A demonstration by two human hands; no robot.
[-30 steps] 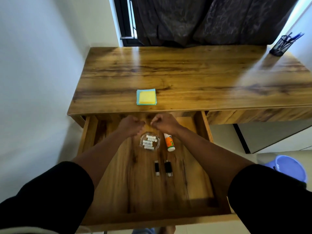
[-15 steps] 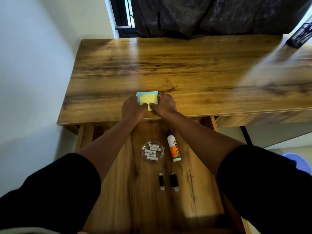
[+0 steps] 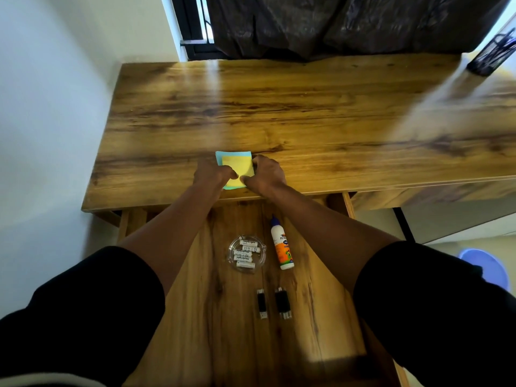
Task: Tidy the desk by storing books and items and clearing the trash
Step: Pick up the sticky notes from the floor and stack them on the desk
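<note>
A stack of sticky notes (image 3: 237, 164), yellow on top of blue, lies at the near edge of the wooden desk (image 3: 307, 115). My left hand (image 3: 212, 173) grips its left side and my right hand (image 3: 266, 174) grips its right side, thumbs over the near edge. Below, the open drawer (image 3: 195, 317) holds a clear round dish of white batteries (image 3: 246, 254), a white and orange glue bottle (image 3: 282, 244) and two small black items (image 3: 275, 303).
A black mesh pen holder (image 3: 492, 55) stands at the desk's far right corner. A dark curtain (image 3: 349, 23) hangs behind the desk. A white wall runs along the left. A blue bucket (image 3: 484, 269) sits on the floor at the right.
Both hands rose from the drawer to the desk edge and closed on the sticky notes from either side. The view has tilted closer to the desk.
</note>
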